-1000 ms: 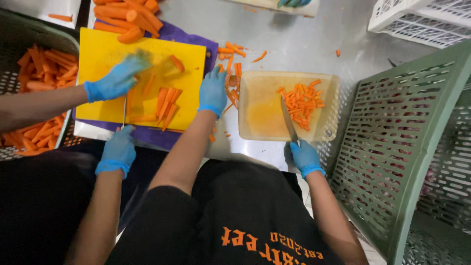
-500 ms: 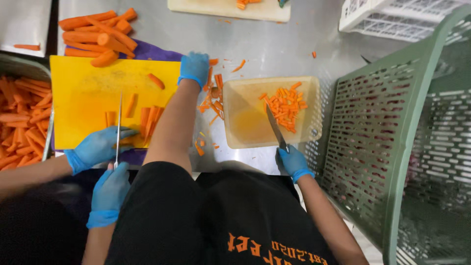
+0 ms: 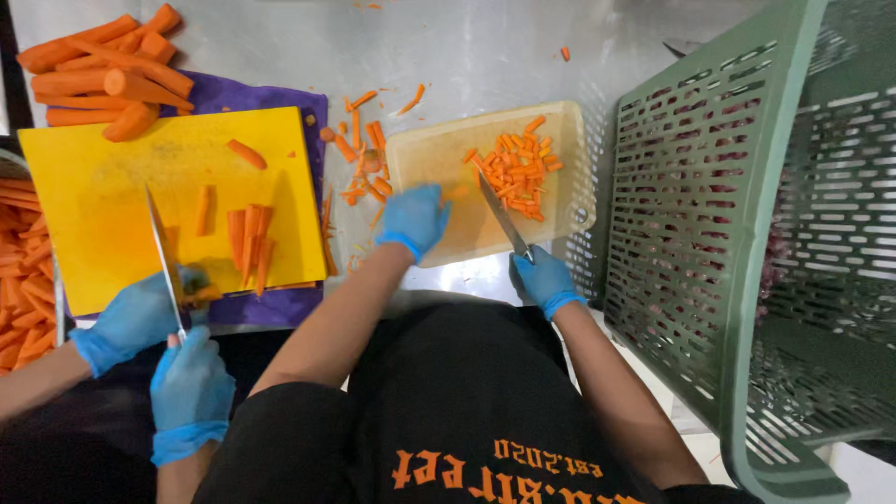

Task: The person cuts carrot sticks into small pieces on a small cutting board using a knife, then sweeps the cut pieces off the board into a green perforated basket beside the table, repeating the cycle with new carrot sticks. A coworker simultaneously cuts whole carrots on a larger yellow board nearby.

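My right hand [image 3: 546, 280], in a blue glove, grips a knife [image 3: 502, 217] whose blade lies across a pale cutting board [image 3: 560, 210]. A heap of short carrot sticks [image 3: 518, 173] sits on that board. My gloved left hand [image 3: 413, 219] rests curled on the board's left edge; an orange blur shows at its fingertips, and I cannot tell whether it holds anything. Loose carrot pieces [image 3: 359, 168] lie on the steel table between the two boards.
To my left, a co-worker's two blue-gloved hands [image 3: 140, 322] hold a knife [image 3: 163, 257] over a yellow cutting board [image 3: 103, 187] with carrot strips [image 3: 247, 238]. Whole carrots [image 3: 103, 79] are piled behind it. A green slatted crate [image 3: 747, 233] stands at my right.
My left hand has come back from the loose pieces beside the yellow board to the pale board's edge. The co-worker's hands pulled toward the near edge. My right hand kept the knife.
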Demonstrator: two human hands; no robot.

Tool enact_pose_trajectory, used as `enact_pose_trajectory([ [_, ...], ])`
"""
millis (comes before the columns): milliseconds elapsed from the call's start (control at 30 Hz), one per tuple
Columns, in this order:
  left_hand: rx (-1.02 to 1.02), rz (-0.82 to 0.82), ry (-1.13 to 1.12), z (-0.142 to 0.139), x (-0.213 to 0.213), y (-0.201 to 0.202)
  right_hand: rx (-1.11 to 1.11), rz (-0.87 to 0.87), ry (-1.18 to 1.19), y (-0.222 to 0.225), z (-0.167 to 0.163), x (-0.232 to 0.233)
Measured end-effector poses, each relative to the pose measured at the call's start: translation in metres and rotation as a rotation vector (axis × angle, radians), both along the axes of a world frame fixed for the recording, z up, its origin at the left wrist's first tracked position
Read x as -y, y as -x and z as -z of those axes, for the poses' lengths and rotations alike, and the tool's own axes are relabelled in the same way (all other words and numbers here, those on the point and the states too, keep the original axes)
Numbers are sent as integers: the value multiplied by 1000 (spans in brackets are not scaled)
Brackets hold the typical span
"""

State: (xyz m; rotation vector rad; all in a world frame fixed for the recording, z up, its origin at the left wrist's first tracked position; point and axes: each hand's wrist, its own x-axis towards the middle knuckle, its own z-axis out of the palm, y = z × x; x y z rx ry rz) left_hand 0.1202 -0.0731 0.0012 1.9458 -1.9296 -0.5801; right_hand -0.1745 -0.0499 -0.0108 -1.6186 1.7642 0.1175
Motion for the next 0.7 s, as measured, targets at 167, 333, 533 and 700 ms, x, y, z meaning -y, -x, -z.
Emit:
enact_pose_trajectory([
  [167,-32,-20,-153,-4,-17,39,8,-29,81,0,6,-4],
  [333,-135,-17,-119,7,-40,17,-133,-99,32,-5,-7,-4],
  [533,-273,-138,-234,45,-74,0,-21,-138,15,-20,-22,-9],
  [700,-229,-128,-145,32,-61,13,-33,-170,2,-25,-25,-9],
])
